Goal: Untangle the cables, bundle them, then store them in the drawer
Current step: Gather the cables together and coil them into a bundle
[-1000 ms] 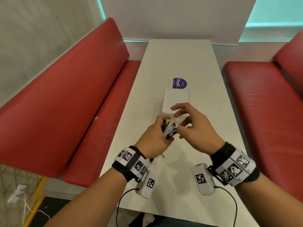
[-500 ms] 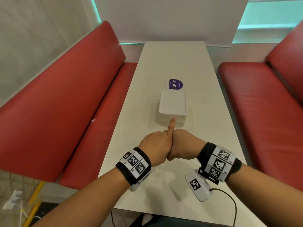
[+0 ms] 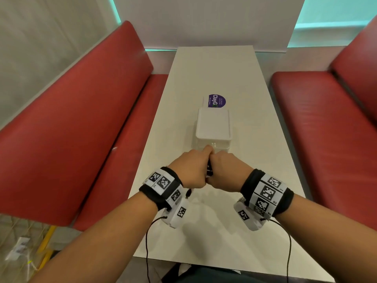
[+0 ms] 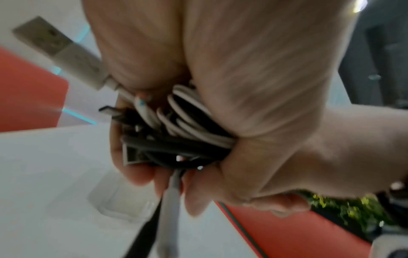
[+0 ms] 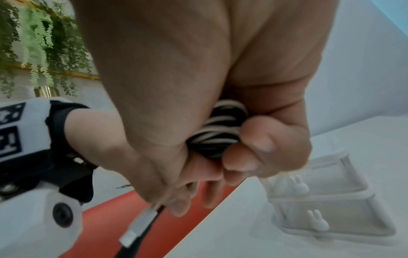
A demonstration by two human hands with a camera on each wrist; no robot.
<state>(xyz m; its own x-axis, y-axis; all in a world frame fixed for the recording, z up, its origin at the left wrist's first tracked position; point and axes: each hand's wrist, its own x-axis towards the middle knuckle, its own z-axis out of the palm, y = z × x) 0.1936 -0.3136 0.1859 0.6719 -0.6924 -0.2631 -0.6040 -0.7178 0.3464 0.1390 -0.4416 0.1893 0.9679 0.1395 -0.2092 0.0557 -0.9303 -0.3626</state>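
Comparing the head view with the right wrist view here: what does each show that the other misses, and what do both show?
Only the head view shows the purple round sticker beyond the white plastic drawer box, and the whole long white table between red benches.

Only the right wrist view shows the coiled black and white cables plainly, a silver plug hanging below, and small rabbit-shaped handles on two closed drawers.

Both show the left hand and right hand gripping the cables together before the box.

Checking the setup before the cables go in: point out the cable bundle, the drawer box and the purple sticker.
cable bundle (image 4: 194, 125): left wrist view, on the white coils.
drawer box (image 3: 213, 127): head view, on its flat top.
purple sticker (image 3: 217, 100): head view, on its printed face.
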